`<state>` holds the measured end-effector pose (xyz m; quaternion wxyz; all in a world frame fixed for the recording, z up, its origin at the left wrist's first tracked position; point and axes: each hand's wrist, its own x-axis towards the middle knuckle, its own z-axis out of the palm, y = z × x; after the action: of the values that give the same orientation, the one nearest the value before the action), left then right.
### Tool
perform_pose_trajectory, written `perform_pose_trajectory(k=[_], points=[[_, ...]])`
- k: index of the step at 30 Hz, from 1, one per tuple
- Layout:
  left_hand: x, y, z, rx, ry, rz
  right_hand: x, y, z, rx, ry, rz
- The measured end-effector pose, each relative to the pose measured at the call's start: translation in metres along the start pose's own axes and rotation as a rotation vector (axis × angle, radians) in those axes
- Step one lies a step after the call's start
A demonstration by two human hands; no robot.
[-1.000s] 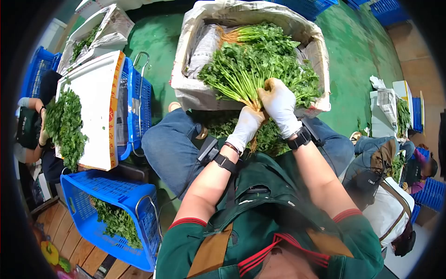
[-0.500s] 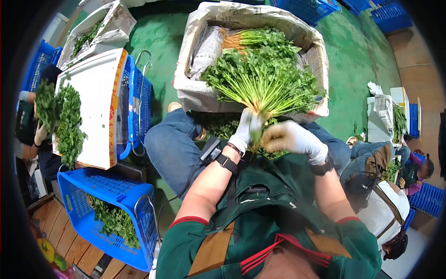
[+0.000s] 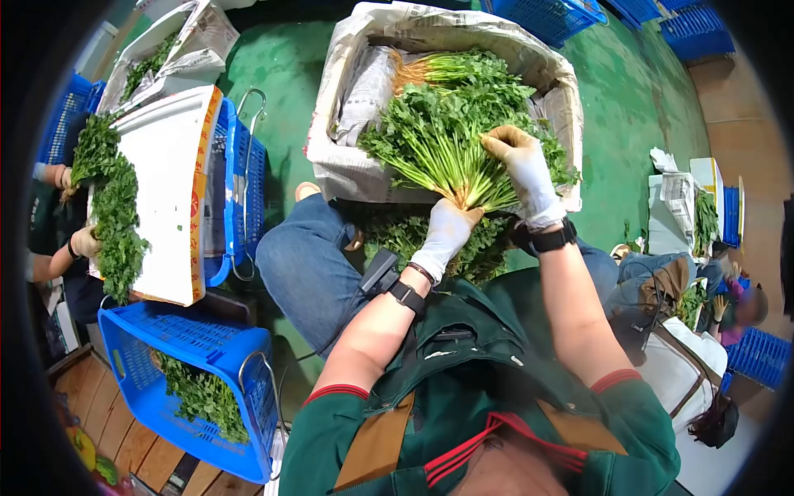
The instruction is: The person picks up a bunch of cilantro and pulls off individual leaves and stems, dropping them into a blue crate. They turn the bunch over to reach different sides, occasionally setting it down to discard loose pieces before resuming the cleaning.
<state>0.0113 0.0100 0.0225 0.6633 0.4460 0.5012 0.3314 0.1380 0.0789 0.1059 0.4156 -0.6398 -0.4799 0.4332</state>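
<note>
My left hand (image 3: 447, 236), in a white glove, is closed round the root end of a bunch of leafy greens (image 3: 451, 169). The bunch's pale stems fan out away from me, its leaves lying over the near side of a paper-lined box (image 3: 343, 165). My right hand (image 3: 525, 169), in a white glove with yellowish fingertips, is over the right part of the fan. Its thumb and forefinger are pinched together at the stems and leaves; what lies between them is too small to make out. More greens (image 3: 438, 66) with orange-brown roots lie in the box.
Loose greens (image 3: 475, 248) lie below the box, between my knees. On the left stand a white foam box (image 3: 165, 182), a blue crate (image 3: 194, 331) with greens, and a co-worker's hands (image 3: 83, 240) holding greens. People sit at the right near blue crates (image 3: 757, 355).
My right hand has moved up and away from the bunch's root end to its fanned stems. My left hand keeps its hold. At the left, the co-worker's greens have shifted.
</note>
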Motion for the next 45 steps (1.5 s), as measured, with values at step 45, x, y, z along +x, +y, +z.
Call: perform_pose_trajectory(k=[45], points=[[0.025,-0.048,0.014,-0.637,0.022,0.106,-0.063,0.007,0.026,-0.072,-0.373,0.076]])
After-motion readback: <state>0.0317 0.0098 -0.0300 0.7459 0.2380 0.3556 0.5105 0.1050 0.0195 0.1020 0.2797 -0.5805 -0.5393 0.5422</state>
